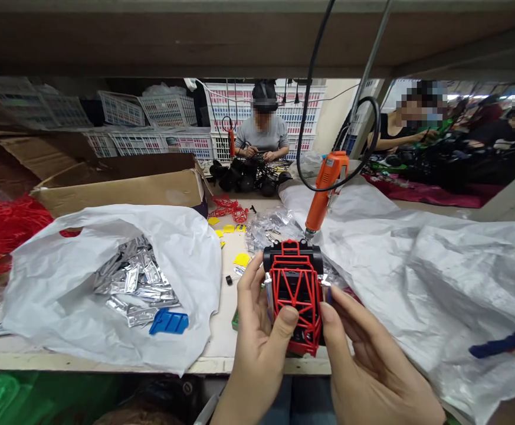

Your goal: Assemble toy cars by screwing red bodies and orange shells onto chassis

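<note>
Between my two hands is a toy car (293,283) with a red tubular frame over a black body. My left hand (261,336) grips its left side, thumb lying across the red bars. On the right side, the thumb and fingers of my right hand (358,348) close on the car's edge, where a shiny silver piece shows. Just beyond the car hangs an orange electric screwdriver (323,189), tip down. To the left, a white plastic bag (195,260) lies open, with small silver plates (137,283) and a blue plastic part (169,321) on it.
Yellow pieces (241,260) and red frames (228,208) lie on the table behind. A cardboard box (151,195) stands at the back left, near a red heap (9,230). Clear-white sheeting (452,260) covers the right. Co-workers sit across and at the far right.
</note>
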